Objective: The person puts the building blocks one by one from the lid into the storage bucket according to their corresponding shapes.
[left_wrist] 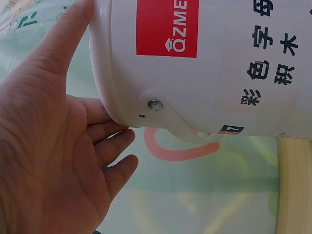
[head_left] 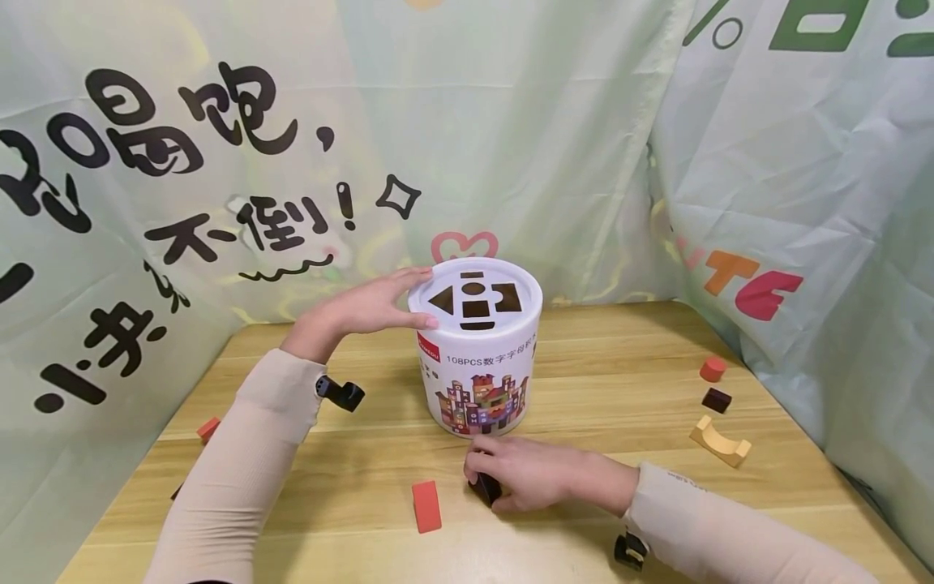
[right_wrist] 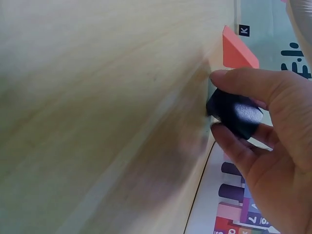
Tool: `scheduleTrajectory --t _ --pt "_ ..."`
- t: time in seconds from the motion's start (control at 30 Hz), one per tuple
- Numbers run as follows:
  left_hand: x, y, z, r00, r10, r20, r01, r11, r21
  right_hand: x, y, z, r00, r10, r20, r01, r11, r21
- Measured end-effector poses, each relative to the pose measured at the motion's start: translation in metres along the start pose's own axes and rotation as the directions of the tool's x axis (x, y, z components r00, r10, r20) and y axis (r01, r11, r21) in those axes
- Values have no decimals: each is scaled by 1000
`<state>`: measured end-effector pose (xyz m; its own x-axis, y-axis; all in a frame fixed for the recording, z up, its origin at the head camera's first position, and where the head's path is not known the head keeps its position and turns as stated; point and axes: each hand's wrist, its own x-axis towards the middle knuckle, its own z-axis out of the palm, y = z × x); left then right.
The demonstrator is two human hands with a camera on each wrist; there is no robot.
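The right hand [head_left: 521, 474] is pinching a black block [head_left: 485, 489] between thumb and fingers; the block is sitting low over the wooden table [head_left: 350, 470], just in front of the white bucket [head_left: 477, 357]; whether it is touching the tabletop, I cannot tell; the left hand [head_left: 372, 304] is resting on the bucket's rim with its thumb and fingers spread, the thumb lying on the near side and the fingers reaching toward the far side; the bucket is standing upright, its lid [head_left: 447, 280] showing several shaped holes; a red block [head_left: 426, 507] is lying near the right hand's fingers, apart from the black one; farther out on the right, a red cylinder [head_left: 713, 370], a small dark block [head_left: 717, 400] and a yellow arch [head_left: 720, 442] are forming a loose row; another red piece [head_left: 208, 430] is showing beside the left sleeve [head_left: 241, 454]; printed curtains [head_left: 547, 122] are hanging behind.
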<state>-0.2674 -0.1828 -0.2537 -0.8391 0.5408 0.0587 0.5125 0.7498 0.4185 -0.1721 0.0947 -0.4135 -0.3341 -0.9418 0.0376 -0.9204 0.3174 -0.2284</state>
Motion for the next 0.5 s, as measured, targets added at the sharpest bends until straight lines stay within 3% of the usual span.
scheduleTrajectory --t 0.17,0.37,0.5 --pt "0 0 0 1000 0 1 0 1000 0 -2 0 0 999 36 0 -36 999 -3" --pt "0 0 0 1000 -4 5 4 1000 3 -4 1 -4 999 9 -32 -11 999 -52" --pt "0 0 -1 1000 -3 6 4 1000 -4 -5 0 -9 999 19 -25 -19 1000 -12"
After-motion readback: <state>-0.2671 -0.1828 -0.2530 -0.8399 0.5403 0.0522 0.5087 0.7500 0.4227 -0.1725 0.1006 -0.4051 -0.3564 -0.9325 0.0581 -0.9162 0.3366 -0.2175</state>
